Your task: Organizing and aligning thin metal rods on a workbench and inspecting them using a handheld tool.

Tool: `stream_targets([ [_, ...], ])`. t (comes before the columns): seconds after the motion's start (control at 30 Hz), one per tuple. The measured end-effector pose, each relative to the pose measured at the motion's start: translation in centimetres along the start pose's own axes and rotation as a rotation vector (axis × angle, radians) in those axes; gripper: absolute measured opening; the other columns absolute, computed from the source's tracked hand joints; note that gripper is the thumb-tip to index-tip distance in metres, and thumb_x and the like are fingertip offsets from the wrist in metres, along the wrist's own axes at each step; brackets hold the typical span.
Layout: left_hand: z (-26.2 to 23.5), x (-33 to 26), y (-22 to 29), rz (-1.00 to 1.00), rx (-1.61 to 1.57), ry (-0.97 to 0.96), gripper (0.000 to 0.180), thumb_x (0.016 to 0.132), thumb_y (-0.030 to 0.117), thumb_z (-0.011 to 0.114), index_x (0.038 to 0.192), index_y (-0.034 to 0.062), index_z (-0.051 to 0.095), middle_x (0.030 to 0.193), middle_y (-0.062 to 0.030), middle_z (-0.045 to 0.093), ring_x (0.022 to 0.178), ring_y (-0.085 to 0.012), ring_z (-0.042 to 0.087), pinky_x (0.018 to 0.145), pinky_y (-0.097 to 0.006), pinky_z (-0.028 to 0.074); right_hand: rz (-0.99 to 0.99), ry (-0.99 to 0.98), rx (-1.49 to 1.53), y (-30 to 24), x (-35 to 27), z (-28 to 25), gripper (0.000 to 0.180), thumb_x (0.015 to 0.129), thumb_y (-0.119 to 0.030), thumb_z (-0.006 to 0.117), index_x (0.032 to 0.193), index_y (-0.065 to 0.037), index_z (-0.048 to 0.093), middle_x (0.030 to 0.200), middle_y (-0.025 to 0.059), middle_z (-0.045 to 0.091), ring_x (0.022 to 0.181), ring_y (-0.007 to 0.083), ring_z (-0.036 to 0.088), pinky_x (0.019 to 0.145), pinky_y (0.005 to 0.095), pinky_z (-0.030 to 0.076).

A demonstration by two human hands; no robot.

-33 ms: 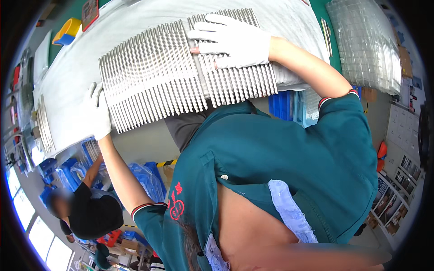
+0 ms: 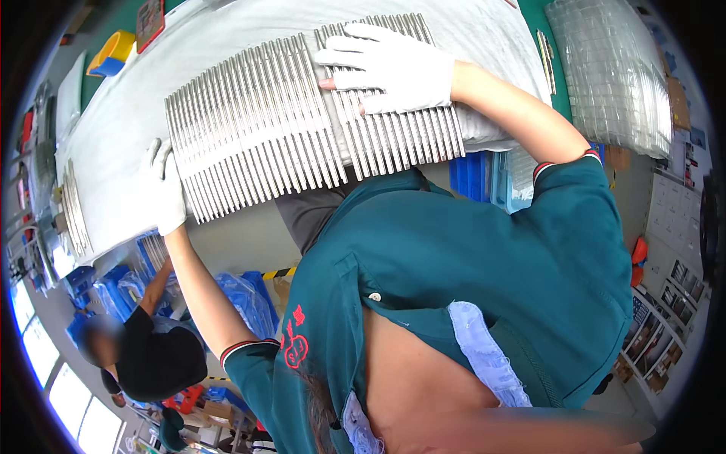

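Slim silver metal rods lie side by side on the white cloth-covered table in two groups: a wide left group (image 2: 253, 125) and a narrower right group (image 2: 401, 140), with a small gap between them. My right hand (image 2: 393, 72), in a white glove with some bare fingertips, rests flat and spread over the right group, hiding part of those rods. At the outer left edge of the left group is my left hand (image 2: 162, 189), also white-gloved, its fingers stretched out along the end rod. Whether it touches that rod I cannot tell.
More thin rods (image 2: 74, 208) lie at the table's left edge. A yellow and blue tape holder (image 2: 113, 53) and a red-edged item (image 2: 150, 24) sit at the back left. Stacked clear plastic trays (image 2: 609, 76) stand at the right. A co-worker (image 2: 155, 352) is at the lower left.
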State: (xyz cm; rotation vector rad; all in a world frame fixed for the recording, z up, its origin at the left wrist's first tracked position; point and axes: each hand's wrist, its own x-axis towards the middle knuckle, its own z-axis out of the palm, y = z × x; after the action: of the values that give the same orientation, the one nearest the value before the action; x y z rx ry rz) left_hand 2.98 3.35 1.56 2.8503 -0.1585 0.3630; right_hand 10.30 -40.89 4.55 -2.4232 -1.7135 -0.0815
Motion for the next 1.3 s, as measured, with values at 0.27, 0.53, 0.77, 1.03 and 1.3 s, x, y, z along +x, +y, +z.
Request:
stream_targets([
  [0.27,0.0,0.0,-0.2,-0.02,-0.032,0.006,0.028,0.09,0.013,0.052,0.115,0.0087,0.063,0.13,-0.0146,0.054,0.118,-0.0309,0.052,0.101,-0.038,0.038,0.043,-0.026,-0.038,0.2,-0.7,0.4,0.056,0.091,-0.045,0.044,0.139,-0.014,0.042,0.147,0.0111,0.034,0.137,0.0254,0.027,0.115,0.044,0.013],
  [0.53,-0.1,-0.1,-0.3,-0.029,0.007,-0.001,0.029,0.091,0.013,0.05,0.116,0.0094,0.063,0.131,-0.013,0.053,0.119,-0.0284,0.051,0.101,-0.036,0.038,0.028,-0.016,-0.05,0.1,-0.7,0.3,0.053,0.093,-0.043,0.041,0.14,-0.018,0.04,0.146,0.0103,0.035,0.138,0.0239,0.027,0.115,0.0436,0.014],
  [0.77,-0.1,0.0,-0.2,-0.026,0.004,0.001,0.029,0.091,0.013,0.05,0.116,0.0085,0.063,0.131,-0.0131,0.054,0.119,-0.0283,0.051,0.101,-0.036,0.038,0.032,-0.049,-0.046,-0.2,-0.5,-0.2,0.053,0.093,-0.041,0.041,0.14,-0.017,0.04,0.146,0.0104,0.035,0.137,0.024,0.028,0.115,0.0442,0.014],
  [1.03,-0.2,0.1,0.5,-0.029,0.015,-0.002,0.028,0.09,0.014,0.051,0.115,0.0079,0.063,0.13,-0.0138,0.054,0.119,-0.0297,0.051,0.101,-0.037,0.038,0.009,0.011,-0.067,0.3,-0.8,0.3,0.051,0.092,-0.041,0.042,0.137,-0.017,0.044,0.144,0.0103,0.037,0.135,0.0242,0.031,0.114,0.0433,0.016],
  [1.3,-0.1,-0.2,-0.2,-0.002,-0.033,0.046,0.028,0.088,0.014,0.053,0.114,0.009,0.064,0.127,-0.0156,0.055,0.119,-0.0313,0.05,0.102,-0.039,0.037,0.016,-0.039,0.014,0.2,-0.9,-0.3,0.055,0.09,-0.042,0.043,0.137,-0.014,0.043,0.147,0.0117,0.032,0.137,0.0261,0.027,0.116,0.0439,0.012],
])
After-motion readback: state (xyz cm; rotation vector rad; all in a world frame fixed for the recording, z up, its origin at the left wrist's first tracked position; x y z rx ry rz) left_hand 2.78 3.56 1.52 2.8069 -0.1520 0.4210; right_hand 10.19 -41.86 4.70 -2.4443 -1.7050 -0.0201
